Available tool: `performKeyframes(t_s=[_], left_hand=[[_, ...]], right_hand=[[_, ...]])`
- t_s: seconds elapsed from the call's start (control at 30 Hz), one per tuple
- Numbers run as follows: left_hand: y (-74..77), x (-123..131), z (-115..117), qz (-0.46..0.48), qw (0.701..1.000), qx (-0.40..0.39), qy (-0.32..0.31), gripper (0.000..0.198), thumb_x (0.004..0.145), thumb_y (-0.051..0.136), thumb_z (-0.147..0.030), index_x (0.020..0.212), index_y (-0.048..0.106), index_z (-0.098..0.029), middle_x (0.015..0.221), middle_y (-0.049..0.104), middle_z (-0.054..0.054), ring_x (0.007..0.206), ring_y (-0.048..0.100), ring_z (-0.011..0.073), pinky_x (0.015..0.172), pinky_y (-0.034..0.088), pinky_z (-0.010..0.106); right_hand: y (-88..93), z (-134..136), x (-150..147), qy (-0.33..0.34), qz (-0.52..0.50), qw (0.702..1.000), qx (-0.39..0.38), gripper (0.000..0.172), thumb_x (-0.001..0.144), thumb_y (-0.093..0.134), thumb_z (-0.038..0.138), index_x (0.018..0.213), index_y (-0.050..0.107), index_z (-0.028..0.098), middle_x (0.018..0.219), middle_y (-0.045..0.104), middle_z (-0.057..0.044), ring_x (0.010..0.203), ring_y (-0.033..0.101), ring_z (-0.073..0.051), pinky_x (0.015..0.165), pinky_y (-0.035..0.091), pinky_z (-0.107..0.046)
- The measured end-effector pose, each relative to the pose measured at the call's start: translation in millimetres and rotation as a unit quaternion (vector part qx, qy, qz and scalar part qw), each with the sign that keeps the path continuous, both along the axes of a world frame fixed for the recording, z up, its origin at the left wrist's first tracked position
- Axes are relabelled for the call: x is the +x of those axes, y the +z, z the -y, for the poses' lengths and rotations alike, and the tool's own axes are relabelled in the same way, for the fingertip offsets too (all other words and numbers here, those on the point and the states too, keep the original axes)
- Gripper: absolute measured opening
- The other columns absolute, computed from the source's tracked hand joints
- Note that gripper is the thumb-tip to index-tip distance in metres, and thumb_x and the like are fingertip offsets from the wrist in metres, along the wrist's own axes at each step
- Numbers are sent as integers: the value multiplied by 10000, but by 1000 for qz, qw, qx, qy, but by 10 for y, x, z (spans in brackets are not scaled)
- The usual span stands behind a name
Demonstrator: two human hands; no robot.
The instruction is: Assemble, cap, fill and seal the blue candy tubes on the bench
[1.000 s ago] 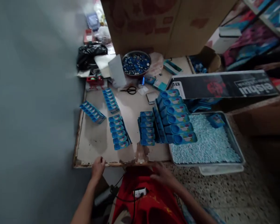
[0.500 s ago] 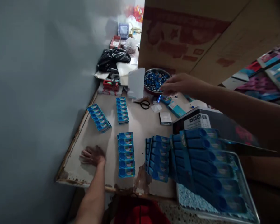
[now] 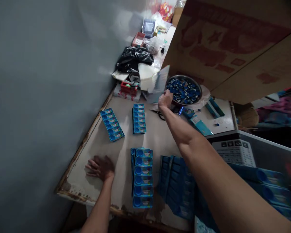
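Note:
My left hand (image 3: 100, 168) rests on the worn tabletop (image 3: 87, 189), fingers spread, holding nothing. My right hand (image 3: 165, 98) reaches across the table, its fingers closed at the lower edge of a thin pale sheet (image 3: 160, 81) that is smeared by motion. Just right of that hand sits a round metal bowl (image 3: 200, 92) full of small blue and white pieces. Black scissors (image 3: 160, 115) lie partly hidden under my right wrist. Between my arms are rows of overlapping blue packs: a near stack (image 3: 143, 178), a far row (image 3: 139, 118) and a slanted row (image 3: 112, 124).
More blue packs (image 3: 177, 187) lie beneath my right forearm. A large cardboard box (image 3: 223, 48) rises behind the bowl, and a grey wall (image 3: 38, 97) borders the left. Further back are a red tape dispenser (image 3: 128, 87) and a black plastic bag (image 3: 135, 56).
My right hand has moved from above the bowl to the pale sheet, which has tilted. My left hand stays on the table. The view has shifted, so most things appear further right.

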State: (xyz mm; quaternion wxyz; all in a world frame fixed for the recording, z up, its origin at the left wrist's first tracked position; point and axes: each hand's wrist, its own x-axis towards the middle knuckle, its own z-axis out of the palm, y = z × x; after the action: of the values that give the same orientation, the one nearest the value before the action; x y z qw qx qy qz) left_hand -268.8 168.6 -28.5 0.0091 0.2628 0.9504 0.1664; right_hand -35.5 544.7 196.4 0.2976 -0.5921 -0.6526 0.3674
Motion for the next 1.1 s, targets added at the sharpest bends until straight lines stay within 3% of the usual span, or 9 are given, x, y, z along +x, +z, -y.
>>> performKeyframes(t_s=[0.13,0.23,0.33,0.5,0.6,0.67,0.83,0.97,1.1], left_hand=[[228,62,-71,39,999,32,10,707,978,401,-532,1538,422,-102,1699,232,289,1608,69,472,1205,57,768],[564,-71,-140,154,981,108,42,710,886,539,-582,1415,537,-109,1658,301,314,1590,117,510,1208,37,759],[1092,-464,-143,266,946,182,29,798,799,635,-658,1405,524,-151,1512,512,287,1491,407,464,1205,293,656],[2243,-1040,-7,366,823,379,-213,1058,608,810,-719,1496,478,-250,1599,486,148,1502,428,367,1180,439,456],[2657,-883,20,544,766,193,-282,800,577,920,-519,1268,695,-184,1221,753,139,1156,694,354,980,573,430],[2648,-615,1,589,749,131,-274,640,475,977,-402,1018,766,-139,952,793,111,932,737,312,866,591,384],[2131,65,26,683,684,174,-187,533,534,945,-447,923,766,-129,883,793,87,778,716,219,739,553,304],[1914,319,65,713,662,193,-130,592,496,950,-441,950,724,-137,867,784,60,711,681,179,698,531,285],[1904,371,87,721,648,210,-131,602,525,933,-408,1011,699,-141,909,785,60,753,687,182,735,535,286]], right_hand=[[587,508,-429,-62,150,984,78,333,1021,365,80,1234,615,136,1186,696,-131,1041,630,-188,893,444,-292],[1102,1268,-676,110,256,956,91,369,1003,403,101,1263,646,199,1117,745,-118,959,674,-216,779,418,-293],[1461,2048,-661,239,245,937,64,267,996,500,205,1149,713,253,986,765,-73,854,671,-196,695,375,-270],[1565,2559,-256,310,64,949,9,175,950,592,252,968,766,237,888,734,-3,804,623,-144,690,363,-238],[1325,2469,-19,264,30,964,-11,145,889,623,229,922,762,205,819,698,6,777,591,-139,713,386,-235],[1063,2395,113,228,49,971,-45,138,853,635,230,897,760,192,747,666,11,718,566,-142,694,397,-245],[479,2468,398,145,185,966,-106,136,810,665,205,874,783,178,692,651,-28,685,549,-184,697,418,-299],[314,2747,391,33,262,964,27,253,861,661,233,1073,784,173,1115,712,-136,1033,603,-288,911,474,-393],[236,3013,143,32,197,969,144,272,963,569,258,1147,751,177,1129,710,-131,1105,594,-293,1013,465,-425]])
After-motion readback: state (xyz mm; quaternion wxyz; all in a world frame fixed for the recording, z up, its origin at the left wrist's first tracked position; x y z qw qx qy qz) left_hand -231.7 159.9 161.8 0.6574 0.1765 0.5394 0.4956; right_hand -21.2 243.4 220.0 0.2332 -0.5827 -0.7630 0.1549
